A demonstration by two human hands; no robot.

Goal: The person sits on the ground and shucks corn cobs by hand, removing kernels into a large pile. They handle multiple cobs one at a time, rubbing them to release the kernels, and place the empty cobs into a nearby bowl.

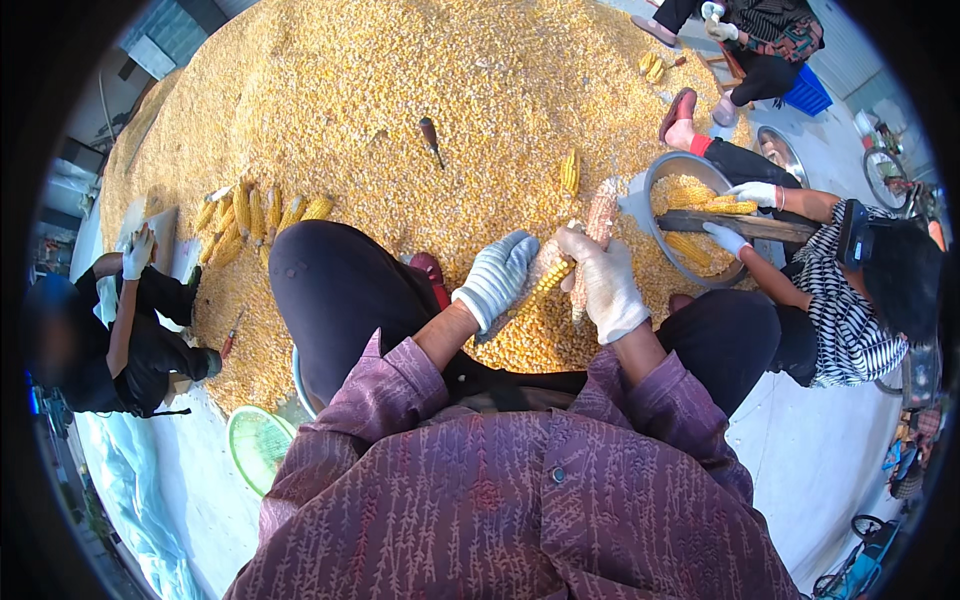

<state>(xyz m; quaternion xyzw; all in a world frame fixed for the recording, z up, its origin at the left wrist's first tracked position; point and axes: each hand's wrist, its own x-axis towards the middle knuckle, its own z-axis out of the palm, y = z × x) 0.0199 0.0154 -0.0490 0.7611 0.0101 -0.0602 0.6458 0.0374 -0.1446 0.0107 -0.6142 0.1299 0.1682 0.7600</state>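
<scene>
My left hand, in a white and grey knit glove, grips the lower end of a partly shelled corn cob that still bears rows of yellow kernels. My right hand, in a pale worn glove, holds a bare pinkish cob upright against it; its fingers also touch the upper end of the kernelled cob. Loose corn kernels lie heaped between my knees under both hands. Beyond them on the big pile rest one yellow ear of corn and a dark-handled screwdriver-like tool.
On the right a co-worker handles ears over a metal basin with a wooden board. Another person sits at the upper right, one more at the left. Several ears lie left of my knee, near a red-handled tool and a green sieve.
</scene>
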